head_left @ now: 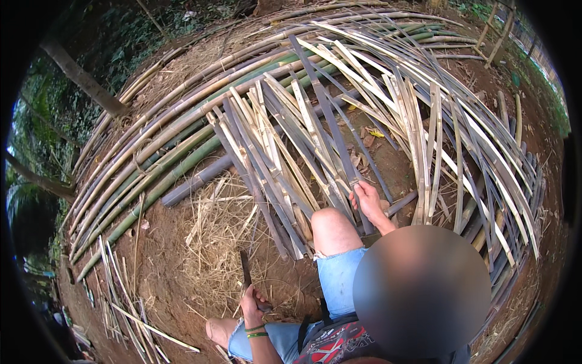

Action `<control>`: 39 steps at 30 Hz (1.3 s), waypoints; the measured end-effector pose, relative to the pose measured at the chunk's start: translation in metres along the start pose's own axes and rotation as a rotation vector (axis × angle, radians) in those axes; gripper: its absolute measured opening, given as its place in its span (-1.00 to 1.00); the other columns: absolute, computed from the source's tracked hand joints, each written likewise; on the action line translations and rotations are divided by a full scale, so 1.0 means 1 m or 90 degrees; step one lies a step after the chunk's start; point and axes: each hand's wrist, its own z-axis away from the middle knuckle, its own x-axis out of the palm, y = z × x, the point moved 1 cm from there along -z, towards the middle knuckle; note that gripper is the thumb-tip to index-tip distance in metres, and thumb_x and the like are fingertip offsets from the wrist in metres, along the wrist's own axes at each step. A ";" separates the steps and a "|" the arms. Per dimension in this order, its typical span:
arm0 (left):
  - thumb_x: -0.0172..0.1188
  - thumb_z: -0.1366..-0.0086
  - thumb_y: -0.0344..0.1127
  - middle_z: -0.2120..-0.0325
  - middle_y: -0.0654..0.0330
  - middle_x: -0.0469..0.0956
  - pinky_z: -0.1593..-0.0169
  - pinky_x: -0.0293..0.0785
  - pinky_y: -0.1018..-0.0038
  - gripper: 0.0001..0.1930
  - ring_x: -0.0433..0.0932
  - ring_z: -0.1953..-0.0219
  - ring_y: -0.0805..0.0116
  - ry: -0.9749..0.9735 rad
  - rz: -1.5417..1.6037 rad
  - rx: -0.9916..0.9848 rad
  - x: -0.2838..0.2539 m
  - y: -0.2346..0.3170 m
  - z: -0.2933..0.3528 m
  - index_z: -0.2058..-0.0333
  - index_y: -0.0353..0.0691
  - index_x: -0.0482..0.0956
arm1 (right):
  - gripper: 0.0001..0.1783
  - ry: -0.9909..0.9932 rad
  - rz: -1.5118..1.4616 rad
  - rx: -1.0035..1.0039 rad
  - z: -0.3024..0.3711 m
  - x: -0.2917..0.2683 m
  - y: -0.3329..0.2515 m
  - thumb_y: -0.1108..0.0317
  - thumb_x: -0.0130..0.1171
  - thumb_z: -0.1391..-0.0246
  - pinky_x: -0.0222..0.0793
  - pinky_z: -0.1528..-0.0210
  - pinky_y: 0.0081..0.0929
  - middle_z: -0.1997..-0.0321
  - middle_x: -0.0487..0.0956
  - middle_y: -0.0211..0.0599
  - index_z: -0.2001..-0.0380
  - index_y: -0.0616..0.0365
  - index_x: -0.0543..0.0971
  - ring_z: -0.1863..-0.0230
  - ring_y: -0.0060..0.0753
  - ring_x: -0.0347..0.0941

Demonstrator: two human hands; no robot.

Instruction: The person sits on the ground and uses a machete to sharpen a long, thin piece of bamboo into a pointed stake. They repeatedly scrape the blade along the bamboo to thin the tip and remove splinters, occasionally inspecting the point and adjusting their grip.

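Bamboo slat (pixel 330 130) gripped by right hand (pixel 368 200) at near end; left hand (pixel 253 306) clenched on machete (pixel 245 270). Advice: steady slat, blade pointing away from knee (pixel 330 227).

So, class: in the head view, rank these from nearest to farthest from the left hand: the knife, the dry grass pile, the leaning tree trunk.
1. Knife: gripped in the left hand.
2. Dry grass pile: on the ground just ahead.
3. Leaning tree trunk: far upper left.

packages: none | labels: none | signs: none | screens: none in view
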 end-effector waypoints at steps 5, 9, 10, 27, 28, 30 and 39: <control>0.14 -0.36 -0.12 0.68 0.25 0.37 0.54 0.40 0.41 -0.70 0.39 0.67 0.34 0.002 0.041 0.039 -0.013 -0.012 -0.009 0.49 -0.18 0.42 | -0.74 -0.246 -0.144 0.037 0.076 0.121 -0.054 0.22 -0.06 -0.38 0.41 0.54 -0.58 0.48 0.54 -0.35 0.29 0.19 0.44 0.57 -0.59 0.44; 0.16 -0.37 -0.09 0.61 0.19 0.39 0.61 0.41 0.39 -0.67 0.40 0.68 0.32 0.031 0.094 0.092 -0.014 -0.021 -0.015 0.14 -0.18 0.30 | -0.74 -0.390 -0.105 0.038 0.138 0.222 -0.036 0.19 -0.03 -0.37 0.34 0.51 -0.64 0.48 0.53 -0.46 0.27 0.14 0.49 0.55 -0.69 0.41; 0.17 -0.36 -0.09 0.59 0.18 0.39 0.63 0.42 0.37 -0.57 0.40 0.68 0.32 0.068 0.106 0.122 -0.007 -0.022 -0.013 -0.01 -0.14 0.20 | -0.74 -0.408 -0.096 0.022 0.152 0.245 -0.026 0.16 -0.05 -0.38 0.32 0.53 -0.66 0.50 0.52 -0.49 0.29 0.10 0.48 0.57 -0.69 0.40; 0.18 -0.38 -0.25 0.41 0.43 0.45 0.31 0.31 0.59 -0.90 0.36 0.37 0.65 -0.077 0.168 0.237 -0.023 -0.007 0.023 0.23 -0.05 0.46 | -0.54 -0.515 0.166 0.024 0.208 0.349 0.075 0.08 0.12 -0.26 0.31 0.01 -0.48 0.07 0.57 -0.31 -0.03 0.24 0.56 0.04 -0.48 0.44; 0.18 -0.38 -0.27 0.41 0.43 0.45 0.31 0.32 0.59 -0.91 0.37 0.37 0.64 -0.088 0.172 0.232 -0.015 0.002 0.025 0.24 -0.06 0.45 | -0.48 -0.450 0.134 0.124 0.201 0.347 0.086 -0.02 0.01 -0.30 0.28 -0.07 -0.40 0.01 0.55 -0.27 -0.06 0.19 0.52 -0.02 -0.36 0.43; 0.16 -0.39 -0.28 0.40 0.40 0.45 0.31 0.33 0.58 -0.91 0.38 0.35 0.61 -0.113 0.210 0.219 -0.015 0.005 0.030 0.23 -0.09 0.45 | -0.46 -0.427 0.203 0.465 0.207 0.335 0.092 -0.11 -0.12 -0.32 0.33 -0.06 -0.33 0.03 0.56 -0.26 -0.02 0.12 0.52 0.02 -0.30 0.46; 0.25 -0.28 -0.21 0.37 0.25 0.50 0.16 0.42 0.46 -0.77 0.44 0.31 0.45 0.254 -0.264 0.315 -0.041 0.016 0.037 0.19 -0.20 0.53 | -0.64 -0.571 -0.012 0.682 0.233 0.361 0.110 0.08 -0.08 -0.29 0.49 0.13 -0.27 0.21 0.58 -0.22 0.21 0.13 0.54 0.20 -0.26 0.53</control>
